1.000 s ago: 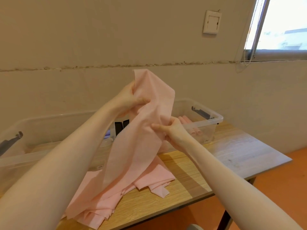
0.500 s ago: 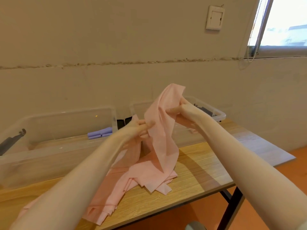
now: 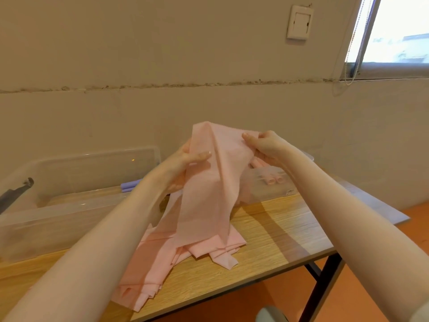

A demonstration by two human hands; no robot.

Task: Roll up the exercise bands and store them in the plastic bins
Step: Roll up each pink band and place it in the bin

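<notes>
A long pink exercise band (image 3: 210, 182) hangs in the air above the wooden table (image 3: 274, 233). My left hand (image 3: 185, 159) grips its upper left edge, thumb on top. My right hand (image 3: 264, 145) pinches the upper right corner. The band's lower end drapes onto a pile of more pink bands (image 3: 176, 263) on the table. A clear plastic bin (image 3: 76, 177) at the left holds a rolled purple band (image 3: 130, 185). A second clear bin (image 3: 269, 189) behind my right arm holds rolled pink bands (image 3: 272, 180).
The table's front edge and its black leg (image 3: 322, 284) border an orange floor. A beige wall stands right behind the bins. A window (image 3: 399, 31) with a bead cord is at the upper right.
Both hands have spread apart along the band's top edge, with the right hand moving right. The band now hangs wider and flatter between them.
</notes>
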